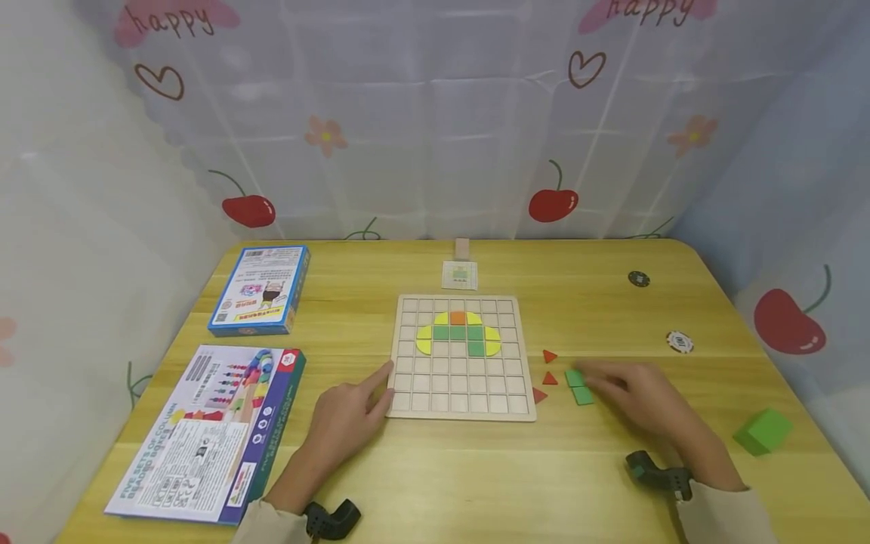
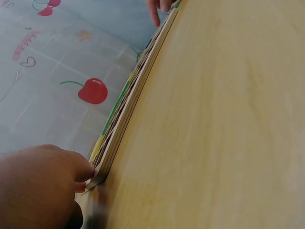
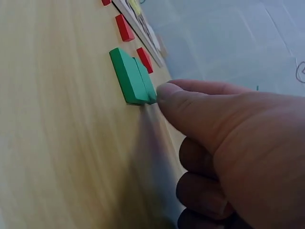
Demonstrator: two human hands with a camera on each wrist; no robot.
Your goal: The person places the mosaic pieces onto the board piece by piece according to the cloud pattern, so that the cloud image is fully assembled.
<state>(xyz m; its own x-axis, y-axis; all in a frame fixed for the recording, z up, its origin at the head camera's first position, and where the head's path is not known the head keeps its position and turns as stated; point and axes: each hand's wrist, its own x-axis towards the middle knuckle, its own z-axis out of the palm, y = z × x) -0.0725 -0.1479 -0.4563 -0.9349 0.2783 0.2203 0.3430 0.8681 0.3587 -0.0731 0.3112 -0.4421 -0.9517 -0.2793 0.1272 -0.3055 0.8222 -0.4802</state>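
Observation:
A square wooden grid board (image 1: 458, 404) lies at mid-table, holding an arrangement of green squares, yellow rounded pieces and one orange square (image 1: 458, 318). My left hand (image 1: 350, 412) touches the board's left edge with thumb and index finger extended. In the left wrist view, the left thumb rests at a corner of the board (image 2: 121, 129). My right hand (image 1: 635, 393) is to the board's right, its thumb and index finger pinching the edge of a green square tile (image 1: 575, 377). Another green square tile (image 1: 582, 395) lies against it. Several red triangles (image 1: 550, 356) lie between board and tiles.
A small pattern card (image 1: 460, 275) stands behind the board against a wooden block (image 1: 462, 248). Two boxes, a blue one (image 1: 261, 291) and a beaded-boxes one (image 1: 204, 431), lie at left. A black chip (image 1: 639, 279), white chip (image 1: 680, 342) and green block (image 1: 764, 431) are at right.

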